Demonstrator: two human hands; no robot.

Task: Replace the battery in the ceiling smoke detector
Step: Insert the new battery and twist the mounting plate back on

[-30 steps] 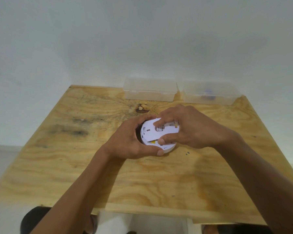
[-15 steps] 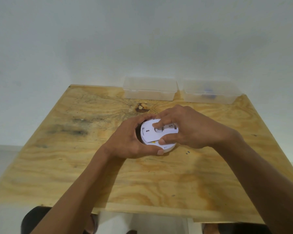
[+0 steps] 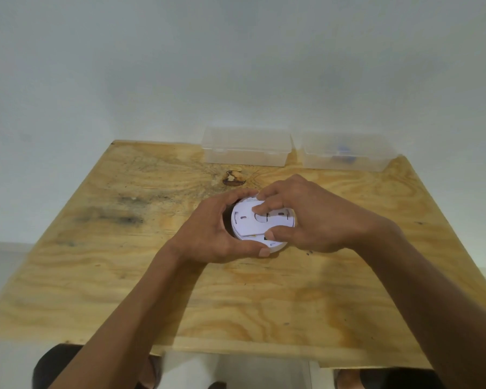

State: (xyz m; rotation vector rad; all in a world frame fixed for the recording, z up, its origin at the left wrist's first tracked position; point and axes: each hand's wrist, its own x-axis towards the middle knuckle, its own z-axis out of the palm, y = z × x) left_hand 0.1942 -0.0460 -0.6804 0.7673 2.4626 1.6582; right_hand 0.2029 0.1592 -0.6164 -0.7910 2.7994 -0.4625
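Note:
A round white smoke detector (image 3: 253, 227) lies on the plywood table (image 3: 124, 276), its flat back plate with slots and a round hole facing up. My left hand (image 3: 211, 234) cups its left side, thumb along the near rim. My right hand (image 3: 314, 217) covers its right side, with fingertips pressed on the back plate near the hole and the thumb at the near edge. A thin gap with a bit of yellow shows between plate and body at the front. No battery is visible.
Two clear plastic boxes stand at the table's far edge against the white wall: the left box (image 3: 246, 148), and the right box (image 3: 345, 153) holding something blue. A dark knot (image 3: 233, 179) marks the wood behind the detector.
The back plate has turned a little under my right fingers and now sits flatter on the detector. Both hands stay in the same place.

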